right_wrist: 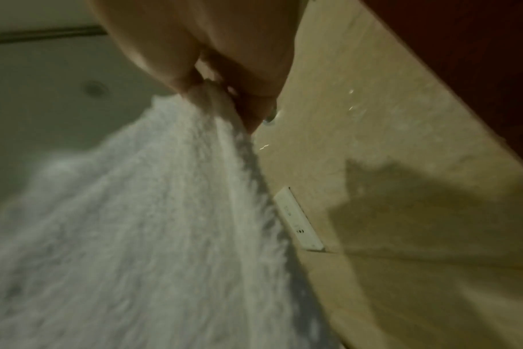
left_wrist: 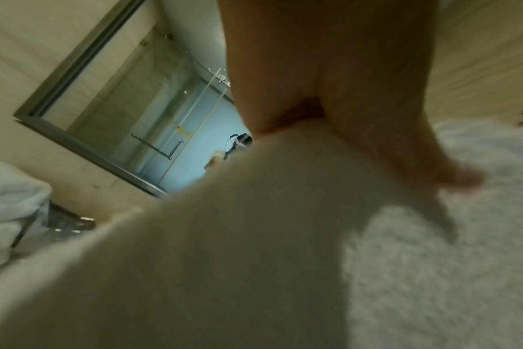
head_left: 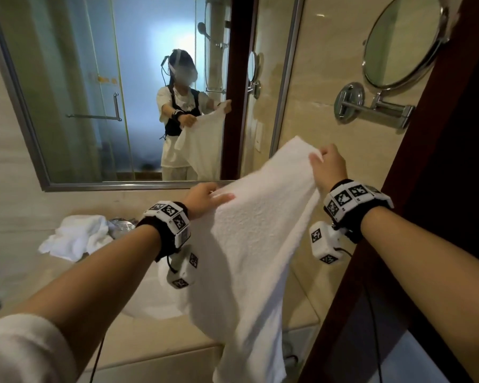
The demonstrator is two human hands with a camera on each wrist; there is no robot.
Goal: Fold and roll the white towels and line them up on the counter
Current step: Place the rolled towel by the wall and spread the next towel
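A white towel (head_left: pixel 249 244) hangs in the air over the beige counter (head_left: pixel 138 338), stretched between both hands and drooping past the counter's front edge. My left hand (head_left: pixel 205 196) holds its top edge at the left, thumb lying over the cloth (left_wrist: pixel 284 236). My right hand (head_left: pixel 328 164) pinches the upper right corner higher up, near the side wall; the towel (right_wrist: pixel 135 236) falls away from its fingers (right_wrist: pixel 224 104). More white towels (head_left: pixel 78 236) lie crumpled in a heap at the counter's back left.
A large wall mirror (head_left: pixel 116 89) faces me and reflects a person holding the towel. A round swivel mirror (head_left: pixel 401 42) on a chrome arm juts from the right wall. A dark wooden door frame (head_left: pixel 415 217) stands close on the right. A shiny object (head_left: pixel 122 223) sits beside the heap.
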